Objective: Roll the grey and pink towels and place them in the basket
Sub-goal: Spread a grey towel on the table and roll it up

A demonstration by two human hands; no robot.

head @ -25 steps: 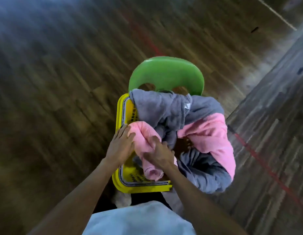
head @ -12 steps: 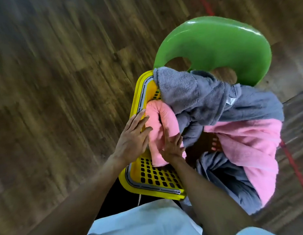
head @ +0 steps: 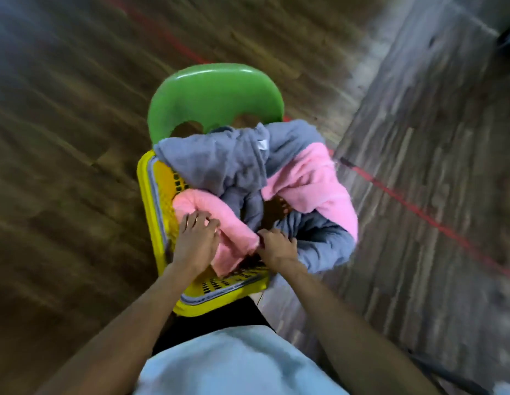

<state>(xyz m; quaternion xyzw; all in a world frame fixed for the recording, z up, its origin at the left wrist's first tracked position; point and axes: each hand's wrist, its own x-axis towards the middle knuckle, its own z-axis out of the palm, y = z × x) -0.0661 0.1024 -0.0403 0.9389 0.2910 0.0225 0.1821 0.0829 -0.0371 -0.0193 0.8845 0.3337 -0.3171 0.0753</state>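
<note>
Two hands settle a rolled pink towel into the yellow basket

At the centre of the frame the left hand (head: 195,240) lies with loosely bent fingers on the rolled pink towel (head: 211,218), while the right hand (head: 275,246) pinches its lower end; the roll sits in the left part of the yellow basket (head: 151,201). Soft, light and limp, it would likely unroll unless held across the roll. Unrolled grey towels (head: 216,163) and a pink towel (head: 313,183) drape the right rim, before a green chair (head: 216,92).
</note>
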